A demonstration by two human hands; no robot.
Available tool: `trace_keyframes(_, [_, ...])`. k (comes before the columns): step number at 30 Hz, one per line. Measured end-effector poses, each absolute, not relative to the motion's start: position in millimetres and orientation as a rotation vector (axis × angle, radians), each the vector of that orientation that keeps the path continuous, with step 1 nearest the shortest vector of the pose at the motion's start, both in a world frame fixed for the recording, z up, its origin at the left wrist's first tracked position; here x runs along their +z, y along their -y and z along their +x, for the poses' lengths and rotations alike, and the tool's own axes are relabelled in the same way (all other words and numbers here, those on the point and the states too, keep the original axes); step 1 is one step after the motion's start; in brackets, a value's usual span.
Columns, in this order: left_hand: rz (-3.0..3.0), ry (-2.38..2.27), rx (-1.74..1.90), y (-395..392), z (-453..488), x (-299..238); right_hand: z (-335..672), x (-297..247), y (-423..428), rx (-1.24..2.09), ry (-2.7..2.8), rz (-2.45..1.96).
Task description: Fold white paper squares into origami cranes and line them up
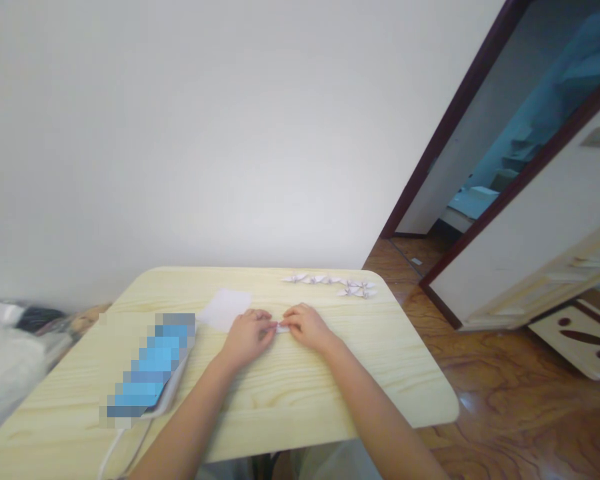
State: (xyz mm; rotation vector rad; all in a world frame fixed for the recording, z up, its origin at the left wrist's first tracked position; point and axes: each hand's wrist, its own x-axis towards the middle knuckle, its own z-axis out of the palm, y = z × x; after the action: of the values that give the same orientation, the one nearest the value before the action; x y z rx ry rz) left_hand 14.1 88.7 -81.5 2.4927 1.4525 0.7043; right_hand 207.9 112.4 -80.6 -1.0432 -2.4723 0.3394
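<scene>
Fingers (pixel 266 325) of the left hand (pixel 247 339) and right hand (pixel 309 327) pinch what seems folded white paper (pixel 283 329), forearms (pixel 363 393) angled inward.

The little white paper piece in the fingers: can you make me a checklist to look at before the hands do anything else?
1. Both hands on the small white paper piece: ok, the left hand and right hand pinch it at opposite ends.
2. Its folds neat: cannot tell, it is too small and partly covered by fingers.
3. White paper sheet free of the left hand: cannot tell, the hand overlaps its edge in this view.
4. Folded paper pieces away from the hands: ok, they lie near the table's far edge.
5. Blue-screened device apart from the left hand: ok.
</scene>
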Motion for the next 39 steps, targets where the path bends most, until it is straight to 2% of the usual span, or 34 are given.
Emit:
trace_keyframes(8, [2.546, -1.551, 0.628, -88, 19, -83, 213, -68, -107, 0.266, 2.618, -1.119])
trace_keyframes(17, [2.786, -1.668, 0.293, -67, 38, -74, 197, -61, -79, -0.045, 2.682, -1.238])
trace_keyframes(31, [2.486, -1.61, 0.577, -79, 26, -80, 197, -81, -92, 0.232, 2.38, -1.313])
trace_keyframes(39, [2.143, -1.619, 0.831, -84, 28, -83, 201, -81, -91, 0.381, 2.269, -1.18])
